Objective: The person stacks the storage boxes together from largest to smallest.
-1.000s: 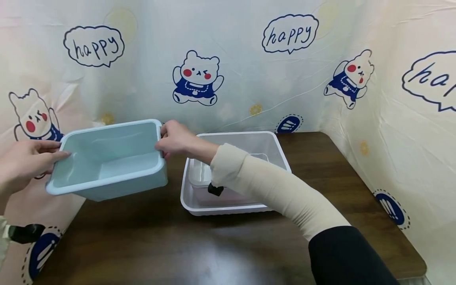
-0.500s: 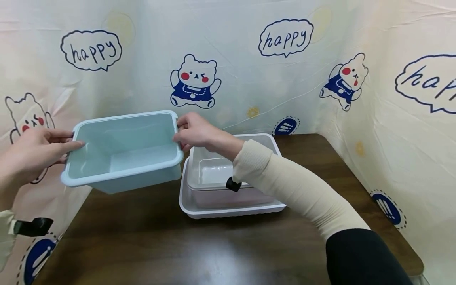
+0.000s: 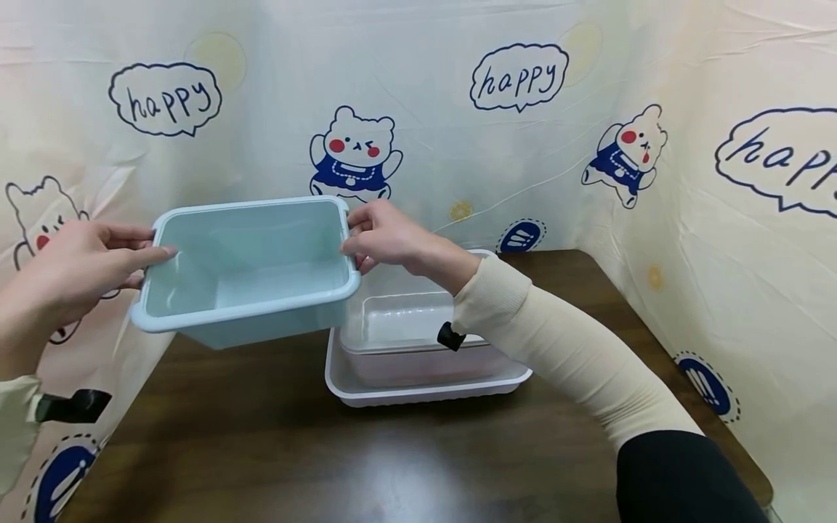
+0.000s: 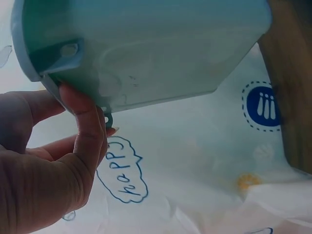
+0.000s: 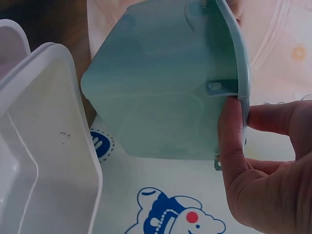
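A light blue rectangular plastic bin [image 3: 255, 287] is held up above the left part of the table, its open top tilted toward the head camera. My left hand [image 3: 85, 265] pinches its left rim, thumb inside and fingers behind. At the opposite short end my right hand [image 3: 395, 236] grips the rim. In the left wrist view the left hand [image 4: 63, 141] has its fingers bent over the bin's edge, and the right wrist view shows the right hand [image 5: 263, 161] doing the same. Inside the bin nothing is visible.
Right of the blue bin, a pale pinkish bin [image 3: 418, 367] sits nested in a larger white tub [image 3: 425, 398] on the dark wooden table [image 3: 314, 465]. My right forearm partly covers both. A cartoon-printed curtain [image 3: 431, 131] surrounds the table's back and sides.
Both hands have carried the blue bin to the right and slightly up. It now overlaps the left side of the nested bins in the head view. The head view has shifted slightly.
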